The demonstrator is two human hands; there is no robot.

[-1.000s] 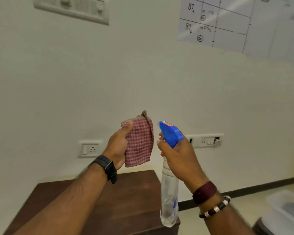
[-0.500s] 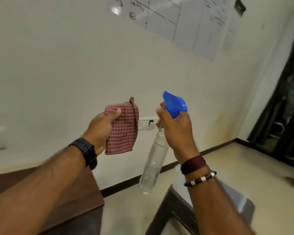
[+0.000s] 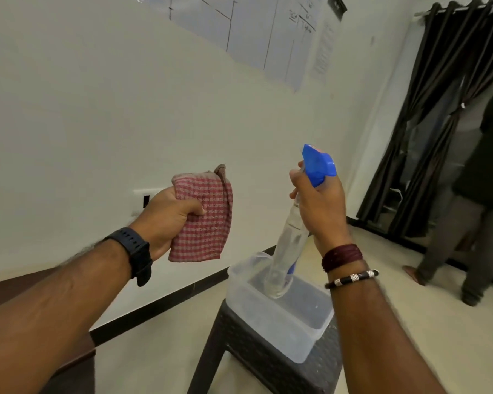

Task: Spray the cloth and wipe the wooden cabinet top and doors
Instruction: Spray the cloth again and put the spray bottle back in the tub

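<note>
**Cloth and bottle held up**

The left hand (image 3: 165, 220) is closed around a folded red checked cloth (image 3: 204, 220), thumb pressed across its front. Just right of the cloth, the right hand (image 3: 320, 207) grips the neck of a clear spray bottle (image 3: 286, 251) under its blue head, whose nozzle faces the cloth. Below the bottle a clear tub (image 3: 279, 322) sits on a dark stool (image 3: 248, 354). The wooden cabinet (image 3: 77, 362) lies under the left forearm.

cream wall (image 3: 125, 95) | whiteboard (image 3: 254, 32) | dark curtains (image 3: 439, 109) | beige floor (image 3: 396, 294) | dark wicker stool (image 3: 239, 351)
</note>
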